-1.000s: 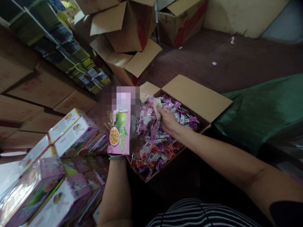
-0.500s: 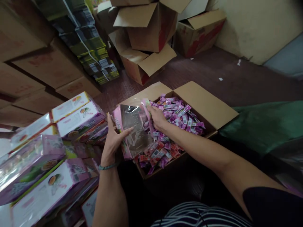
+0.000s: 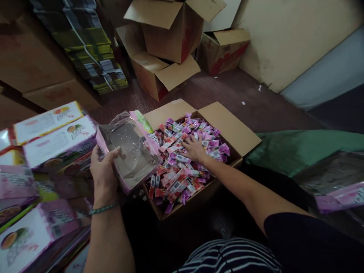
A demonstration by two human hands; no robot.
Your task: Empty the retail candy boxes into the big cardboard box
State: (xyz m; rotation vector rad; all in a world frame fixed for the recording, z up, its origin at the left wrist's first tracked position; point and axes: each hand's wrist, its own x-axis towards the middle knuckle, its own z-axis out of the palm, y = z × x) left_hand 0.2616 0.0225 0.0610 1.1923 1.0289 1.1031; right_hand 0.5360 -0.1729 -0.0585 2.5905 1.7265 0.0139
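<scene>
Sachets (image 3: 182, 167), right hand's (image 3: 195, 148) fingertips buried

Sachets (image 3: 182, 167) in carton (image 3: 241, 131); open box (image 3: 127, 151) left of it.

Single head view, looking forward-down, close over open carton (image 3: 241, 132) and both forearms.

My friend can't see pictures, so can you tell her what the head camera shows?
A person's left hand holds an open, empty pink carton with a clear window, while the right hand rests on a heap of pink and red sachets in an open cardboard box. Filled pink cartons are stacked at the left.
</scene>
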